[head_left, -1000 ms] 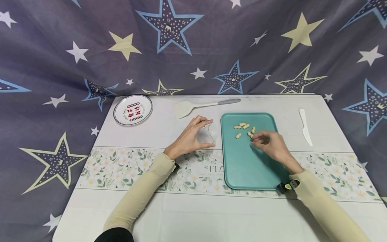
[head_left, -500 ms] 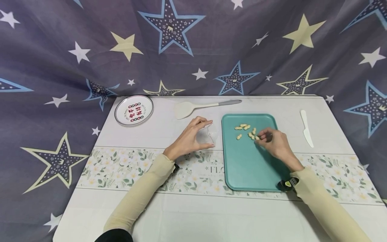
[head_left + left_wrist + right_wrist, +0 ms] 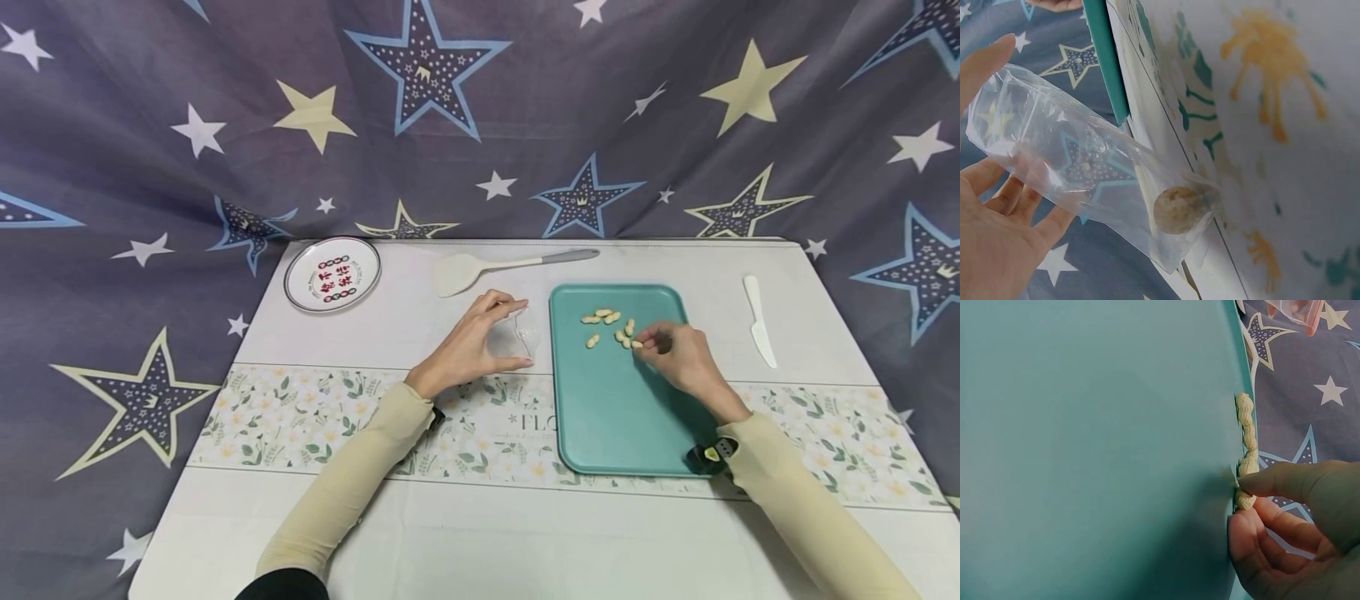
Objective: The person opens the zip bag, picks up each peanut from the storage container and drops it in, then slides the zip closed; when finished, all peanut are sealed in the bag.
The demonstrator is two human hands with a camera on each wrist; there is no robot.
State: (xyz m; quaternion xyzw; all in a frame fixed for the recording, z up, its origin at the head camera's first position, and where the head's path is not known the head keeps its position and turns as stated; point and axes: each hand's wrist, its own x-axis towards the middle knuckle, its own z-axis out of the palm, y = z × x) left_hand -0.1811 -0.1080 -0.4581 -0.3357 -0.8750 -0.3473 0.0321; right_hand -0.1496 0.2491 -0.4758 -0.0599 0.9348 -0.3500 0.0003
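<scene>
A clear plastic bag [image 3: 1079, 150] is held by my left hand [image 3: 468, 343], its mouth spread between thumb and fingers and facing the tray. At the bag's bottom lies one peanut [image 3: 1180, 210], seen in the left wrist view. Over the green tray [image 3: 626, 425], my right hand [image 3: 681, 358] pinches a peanut [image 3: 637, 344] between thumb and fingertips, low at the tray surface. More peanuts [image 3: 602, 315] lie in a loose group in the tray's upper half. The right wrist view shows a row of peanuts [image 3: 1245, 419] beside the thumb.
A white plate [image 3: 332, 275] with red lettering sits at the back left. Behind the left hand lies a spatula [image 3: 487, 265] with a grey handle end. A white plastic knife [image 3: 760, 321] lies right of the tray. A star-patterned cloth [image 3: 480, 117] hangs behind the table.
My right hand has shifted slightly right from the peanut cluster, and a peanut now shows at its fingertips. The left hand and bag stay in place.
</scene>
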